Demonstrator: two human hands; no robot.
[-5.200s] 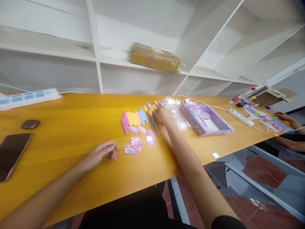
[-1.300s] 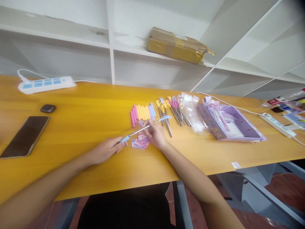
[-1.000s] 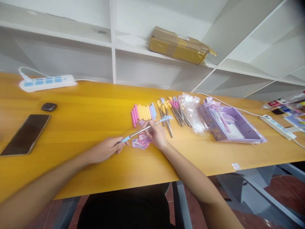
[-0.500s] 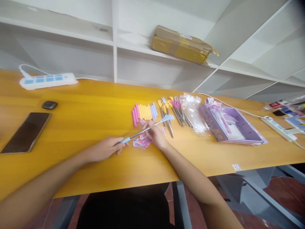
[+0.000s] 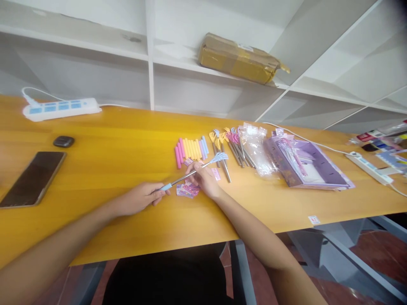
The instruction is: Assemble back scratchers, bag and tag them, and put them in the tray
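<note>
Near printed cards (image 5: 186,191), left hand (image 5: 140,199) grips blue handle (image 5: 165,187); right hand (image 5: 205,181), rod (image 5: 181,179).

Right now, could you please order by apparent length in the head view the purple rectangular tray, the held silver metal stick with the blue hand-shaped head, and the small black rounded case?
1. Purple tray
2. Silver stick, one end hidden in the left hand
3. Black case

Illumination is bright and diffuse, with glare on the clear flat plastic bags (image 5: 263,163). Wide-angle distortion slants the white panelled shelving (image 5: 150,63); the upper-right corner darkens. Fine detail is soft.
</note>
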